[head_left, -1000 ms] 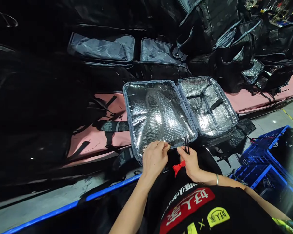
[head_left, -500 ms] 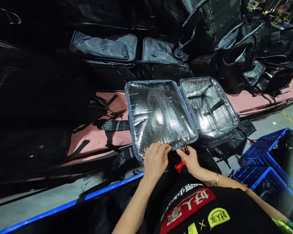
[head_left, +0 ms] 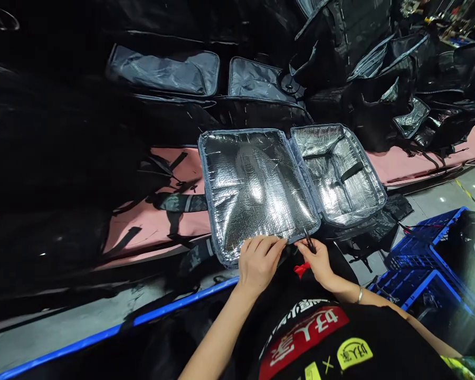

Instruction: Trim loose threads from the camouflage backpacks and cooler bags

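An insulated bag lies spread out before me, its silver foil lining facing up and grey binding around its edges. Its flat panel is on the left, and its deeper box part opens on the right. At the near edge of the flat panel, my left hand is closed, pinching the bound rim. Just right of it, my right hand grips small dark thread snips with their tips pointing up, its fingertips also at the rim. A red ribbon hangs below that hand.
A pink-covered table runs under the bag. More black bags with grey linings stand behind it, and others crowd the right. Blue plastic crates sit at lower right. A blue edge crosses the lower left.
Both hands have shifted slightly right along the panel's near edge. The snips have moved with my right hand. The bag stays spread open.
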Demonstrator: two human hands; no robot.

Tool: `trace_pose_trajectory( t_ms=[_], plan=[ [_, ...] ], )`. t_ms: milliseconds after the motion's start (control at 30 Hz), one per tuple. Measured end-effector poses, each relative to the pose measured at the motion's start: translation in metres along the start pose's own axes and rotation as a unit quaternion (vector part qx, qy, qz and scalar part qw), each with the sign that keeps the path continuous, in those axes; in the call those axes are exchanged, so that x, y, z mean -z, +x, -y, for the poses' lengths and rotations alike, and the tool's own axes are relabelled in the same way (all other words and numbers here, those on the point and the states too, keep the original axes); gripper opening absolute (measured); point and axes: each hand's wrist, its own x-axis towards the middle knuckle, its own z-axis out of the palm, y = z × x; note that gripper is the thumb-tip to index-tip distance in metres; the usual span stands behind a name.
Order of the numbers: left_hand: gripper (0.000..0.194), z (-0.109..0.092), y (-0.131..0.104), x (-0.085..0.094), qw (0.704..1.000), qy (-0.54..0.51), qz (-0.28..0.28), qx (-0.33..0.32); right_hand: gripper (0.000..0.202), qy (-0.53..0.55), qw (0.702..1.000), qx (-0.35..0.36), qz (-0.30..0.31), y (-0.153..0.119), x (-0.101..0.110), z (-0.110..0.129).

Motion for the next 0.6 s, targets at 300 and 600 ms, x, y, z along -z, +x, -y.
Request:
trace_pose_trajectory(
  t_ms=[300, 600],
  plan=[
    [0.018, -0.018, -0.015, -0.004, 0.994, 0.008, -0.054, 0.097, 0.028, -0.121, 0.99, 0.061, -0.04, -0.001, 0.036, 0.018],
    [0.032, 0.016, -0.127, -0.007, 0.8, -0.061, -0.177, 0.571, 0.052, -0.383, 0.904, 0.189, -0.003, 0.031, 0.071, 0.031]
  ],
)
